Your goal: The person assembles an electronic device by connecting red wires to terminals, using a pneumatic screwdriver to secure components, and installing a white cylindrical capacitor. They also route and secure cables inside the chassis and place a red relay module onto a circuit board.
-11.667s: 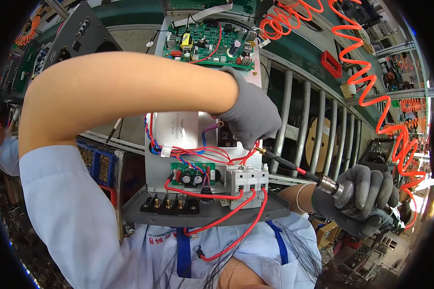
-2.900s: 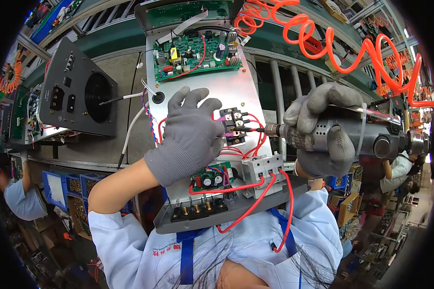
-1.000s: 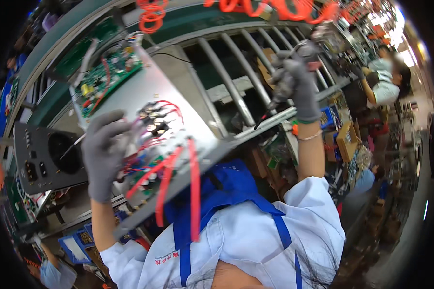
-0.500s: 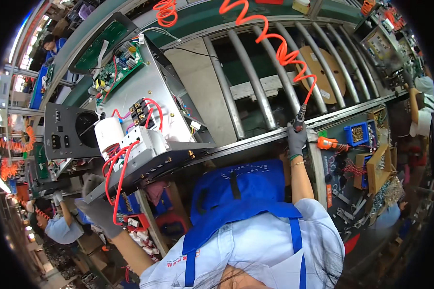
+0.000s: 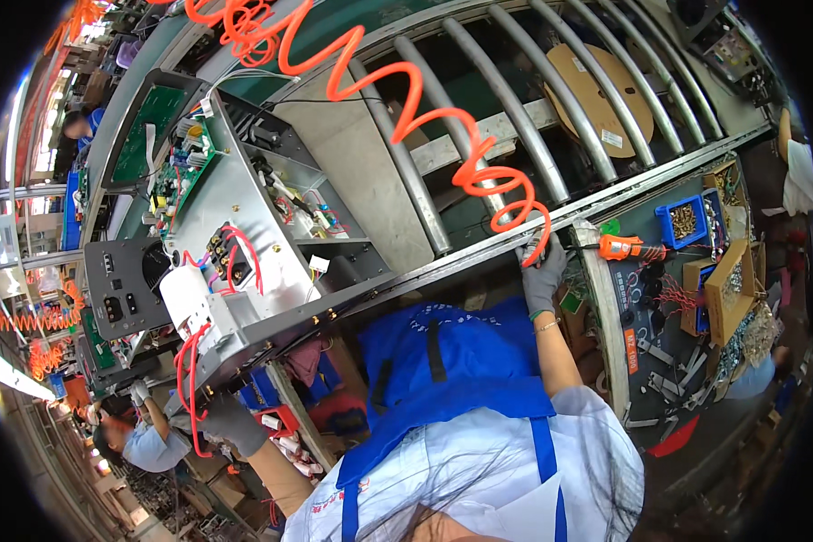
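Note:
A grey-gloved hand, my right hand (image 5: 544,275), is closed at the roller frame's near rail, around the end of an orange coiled air hose (image 5: 406,99). The fitting or tool on that end is mostly hidden in the fingers. At lower left my left hand (image 5: 230,425), also gloved, sits just below the dark front panel (image 5: 271,339) of an opened metal equipment chassis (image 5: 248,212). Its fingers are partly behind loose red wires (image 5: 192,375), so their grip is unclear. On the chassis are a white cylindrical part (image 5: 182,287), a terminal block (image 5: 226,253) and a green circuit board (image 5: 188,181).
Metal rollers (image 5: 506,99) run beyond the rail, with a round brown board (image 5: 596,104) under them. To the right, a bench carries an orange-handled tool (image 5: 625,247), a blue bin (image 5: 682,223) of small fasteners and a cardboard box (image 5: 730,294). A co-worker (image 5: 154,443) is at far left.
My right hand has moved slightly left and lower, and the hose coils swung left and nearer. The metal connector seen before is now covered. My left hand shifted right and down.

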Motion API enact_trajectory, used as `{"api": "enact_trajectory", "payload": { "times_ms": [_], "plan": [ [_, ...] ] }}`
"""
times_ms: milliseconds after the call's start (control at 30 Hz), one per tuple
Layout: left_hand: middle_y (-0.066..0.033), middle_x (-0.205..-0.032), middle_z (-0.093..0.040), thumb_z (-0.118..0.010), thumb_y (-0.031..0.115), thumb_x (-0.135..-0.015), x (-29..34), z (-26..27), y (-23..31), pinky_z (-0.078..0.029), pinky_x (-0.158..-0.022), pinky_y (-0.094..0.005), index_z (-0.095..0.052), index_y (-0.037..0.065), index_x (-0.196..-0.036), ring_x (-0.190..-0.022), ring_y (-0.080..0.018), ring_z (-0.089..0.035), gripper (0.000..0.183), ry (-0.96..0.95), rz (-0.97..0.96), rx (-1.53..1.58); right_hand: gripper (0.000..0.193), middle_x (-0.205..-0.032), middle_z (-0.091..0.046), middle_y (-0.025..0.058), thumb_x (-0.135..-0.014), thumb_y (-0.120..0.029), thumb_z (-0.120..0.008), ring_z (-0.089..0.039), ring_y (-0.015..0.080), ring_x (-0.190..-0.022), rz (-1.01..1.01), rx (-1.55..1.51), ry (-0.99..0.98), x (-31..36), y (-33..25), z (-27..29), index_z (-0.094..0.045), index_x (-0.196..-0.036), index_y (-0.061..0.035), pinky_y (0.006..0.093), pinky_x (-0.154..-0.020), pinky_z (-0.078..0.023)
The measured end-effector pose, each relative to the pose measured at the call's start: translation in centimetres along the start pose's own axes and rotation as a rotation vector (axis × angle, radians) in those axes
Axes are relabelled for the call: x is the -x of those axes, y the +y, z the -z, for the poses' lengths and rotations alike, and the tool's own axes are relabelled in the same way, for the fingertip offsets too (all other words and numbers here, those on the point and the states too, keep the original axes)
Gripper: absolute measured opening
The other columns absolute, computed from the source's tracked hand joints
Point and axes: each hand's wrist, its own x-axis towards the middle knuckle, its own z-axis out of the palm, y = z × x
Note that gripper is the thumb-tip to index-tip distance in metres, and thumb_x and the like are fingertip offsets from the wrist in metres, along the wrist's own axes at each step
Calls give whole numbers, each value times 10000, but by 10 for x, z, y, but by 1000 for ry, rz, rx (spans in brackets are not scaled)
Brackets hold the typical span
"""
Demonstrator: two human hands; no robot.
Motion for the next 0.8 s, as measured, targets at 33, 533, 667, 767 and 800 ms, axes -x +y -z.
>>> {"api": "enact_trajectory", "payload": {
  "times_ms": [33,533,667,767,800],
  "plan": [
    [-141,-1345,-498,-514,364,-940,4,0,1,-314,-1077,-481,-382,36,-1352,-1176,-287,-524,542,45,-71,-247,829,-1249,-506,197,-659,-310,-832,-442,375,-1192,-34,-32,-3,1,-3,0,-430,-1335,-49,468,-1001,-362],
    [-212,-1230,-554,-565,442,-870,-8,-11,-22,-462,-953,-462,-482,-24,-1284,-1094,-325,-583,629,-45,53,631,564,-1183,-582,169,-820,-288,-695,-575,311,-1073,493,-765,-846,16,-286,65,-514,-1274,-8,393,-926,-452],
    [-203,-1224,-556,-509,590,-850,-11,-14,7,-500,-937,-477,-487,-20,-1265,-1107,-326,-581,738,-118,5,545,591,-1144,-588,130,-751,-360,-703,-575,281,-1021,827,-958,-739,15,-358,57,-545,-1215,-30,381,-832,-428],
    [-198,-1194,-570,-535,557,-859,-8,-22,8,-519,-910,-426,-463,-33,-1259,-1077,-321,-595,717,-99,-41,588,526,-1028,-614,83,-739,-377,-710,-587,238,-892,828,-1047,-699,31,-370,35,-600,-1143,-58,360,-775,-413],
    [-198,-1196,-568,-531,551,-863,-7,-23,7,-515,-913,-425,-461,-34,-1262,-1079,-321,-592,711,-90,-38,566,510,-991,-619,74,-736,-377,-712,-587,234,-859,846,-1087,-687,33,-373,28,-611,-1124,-61,359,-764,-415]
  ]
}}
